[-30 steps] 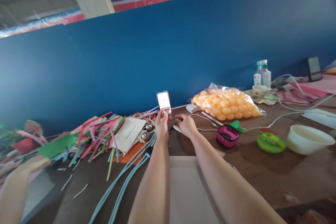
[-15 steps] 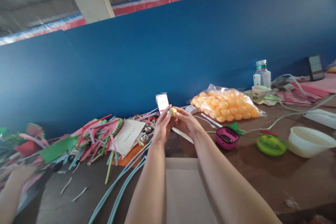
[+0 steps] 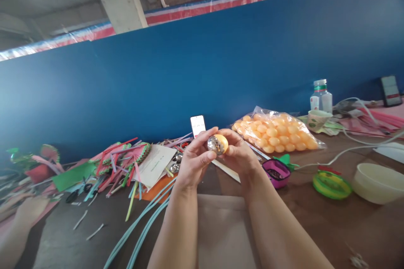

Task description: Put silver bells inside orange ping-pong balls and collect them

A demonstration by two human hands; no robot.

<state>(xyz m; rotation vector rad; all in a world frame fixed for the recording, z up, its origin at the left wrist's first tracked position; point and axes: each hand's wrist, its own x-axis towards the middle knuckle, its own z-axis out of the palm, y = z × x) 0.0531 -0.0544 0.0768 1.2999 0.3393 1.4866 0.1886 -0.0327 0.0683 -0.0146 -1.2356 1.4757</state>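
Between both hands, above the table, is a small ball (image 3: 217, 145), its left part covered in shiny silver pieces and its right part plain orange. My left hand (image 3: 195, 157) is closed on its left side, thumb along the front. My right hand (image 3: 241, 151) grips its right side, fingers curled behind and thumb at the lower edge. Two silver-covered balls (image 3: 175, 167) lie on the table to the left of my hands. A purple bowl (image 3: 276, 173) with small dark bits in it sits to the right of my right wrist.
Behind my hands a phone (image 3: 198, 125) stands upright. A clear bag of orange balls (image 3: 277, 132) lies back right, near a green dish (image 3: 332, 184) and white bowl (image 3: 378, 183). Coloured strips (image 3: 126, 157) and blue tubes (image 3: 148, 214) spread left. Another person's hand (image 3: 33, 210) is far left.
Both hands have brought the ball nearer to me and slightly right, so it looks larger. The view has shifted a little. The other person's hand stays at the far left.
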